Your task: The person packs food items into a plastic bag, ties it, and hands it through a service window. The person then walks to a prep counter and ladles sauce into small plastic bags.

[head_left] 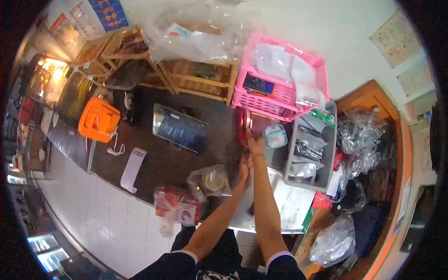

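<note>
My right hand point(255, 145) reaches forward over the dark counter point(140, 156). Its fingertips are at the near end of a red and white roll-shaped item point(247, 120) below the pink basket; whether they grip it is unclear. Closer to me, my left hand point(245, 171) is beside my right wrist, its fingers blurred. I cannot make out anything in it. To the right of my right hand stands a small clear container point(275, 136) with whitish contents. A clear plastic bag point(209, 181) with something round and pale inside lies left of my left hand.
A pink basket point(282, 100) rises behind my hands, and a grey bin point(311, 179) with packets stands right. A dark screen device point(179, 128), an orange container point(99, 119) and a paper strip point(133, 170) occupy the counter. Red packets point(175, 205) overhang its front edge.
</note>
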`<control>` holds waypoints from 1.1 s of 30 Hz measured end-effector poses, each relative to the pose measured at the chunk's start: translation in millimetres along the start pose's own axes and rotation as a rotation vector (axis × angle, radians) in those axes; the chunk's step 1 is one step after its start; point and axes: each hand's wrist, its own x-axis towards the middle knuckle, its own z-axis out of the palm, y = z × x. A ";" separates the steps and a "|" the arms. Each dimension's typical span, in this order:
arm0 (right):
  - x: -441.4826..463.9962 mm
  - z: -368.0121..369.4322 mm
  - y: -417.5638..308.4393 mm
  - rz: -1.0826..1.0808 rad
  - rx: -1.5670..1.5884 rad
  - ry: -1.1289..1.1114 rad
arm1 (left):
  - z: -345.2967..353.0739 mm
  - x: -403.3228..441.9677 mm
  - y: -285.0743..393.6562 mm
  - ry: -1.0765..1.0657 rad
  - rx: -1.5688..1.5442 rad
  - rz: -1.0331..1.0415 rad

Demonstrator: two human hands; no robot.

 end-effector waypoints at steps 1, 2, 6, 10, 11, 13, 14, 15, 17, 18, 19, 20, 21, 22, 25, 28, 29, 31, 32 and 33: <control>1.1 3.9 5.7 0.018 0.122 0.002 | 4.8 18.5 1.8 0.043 -0.113 0.050; -1.4 -0.5 -0.7 0.020 0.089 0.022 | 10.5 29.8 5.7 0.064 -0.187 0.090; 14.8 4.6 8.7 0.116 -0.113 -0.114 | 34.8 25.3 21.2 0.110 -0.076 0.147; -73.0 -33.8 -26.5 0.055 0.345 0.149 | -22.4 57.0 10.0 -0.265 -0.182 0.038; -107.9 -57.8 -7.6 -0.187 0.098 0.112 | -39.9 73.6 8.5 -0.588 -0.338 -0.062; -186.0 -88.5 -0.2 0.029 0.165 0.110 | -4.4 43.3 33.6 -0.283 -0.057 -0.034; -211.6 -104.0 -5.2 0.067 0.128 0.061 | 7.9 31.2 41.8 0.024 0.226 -0.027; -229.8 -115.4 -9.0 0.111 0.090 0.014 | 4.8 30.1 39.1 0.037 0.220 -0.030; -237.3 -116.8 -4.1 0.107 0.073 -0.015 | -3.5 37.7 29.5 0.014 0.543 0.135; -239.4 -113.8 -1.4 0.094 0.068 -0.048 | -6.7 39.2 25.7 -0.018 0.507 0.197; -236.3 -105.8 22.5 0.057 0.001 -0.015 | -21.2 46.9 18.9 -0.033 0.478 0.280; -231.0 -100.4 33.4 0.025 0.051 -0.013 | -33.1 61.9 7.9 0.057 0.552 0.390; -229.5 -96.7 40.8 0.070 0.071 -0.006 | -41.5 71.6 -3.4 0.079 0.794 0.644; -226.8 -95.3 61.9 0.017 0.199 -0.031 | -23.4 56.9 3.3 0.179 0.780 0.621; -244.8 -134.4 86.6 0.229 0.231 -0.070 | -8.7 33.1 -26.2 0.204 0.861 0.733; -304.8 -222.9 151.6 -0.099 -0.090 -0.258 | 51.2 -115.8 -12.8 -0.068 0.768 0.537; -320.0 -270.7 208.1 -0.191 -0.294 -0.438 | 61.9 -160.1 7.9 -0.372 0.867 0.589; -351.6 -252.9 114.9 0.283 -0.216 -0.329 | 80.2 -238.5 63.9 -0.676 0.752 0.599; -355.7 -242.7 72.3 0.334 -0.160 -0.284 | 94.3 -270.2 122.9 -0.743 0.638 0.573; -358.8 -232.6 29.9 0.342 -0.104 -0.256 | 86.5 -279.2 162.1 -0.743 0.668 0.586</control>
